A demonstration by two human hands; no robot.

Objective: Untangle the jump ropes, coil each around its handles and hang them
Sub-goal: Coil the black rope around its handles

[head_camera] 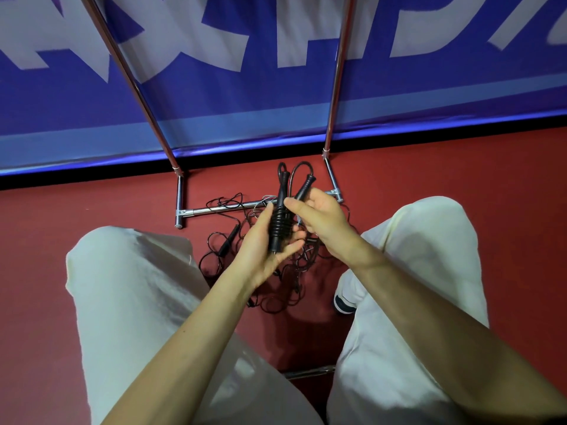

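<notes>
Black ropes (276, 271) on red floor (429, 179), blue banner (245, 96) w/ white letters, cream trousers (122, 302).

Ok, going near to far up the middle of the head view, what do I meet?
Tangled ropes on the floor → left hand holding the coiled rope → rack's bottom bar → the two handle tops sticking up → blue banner.
</notes>
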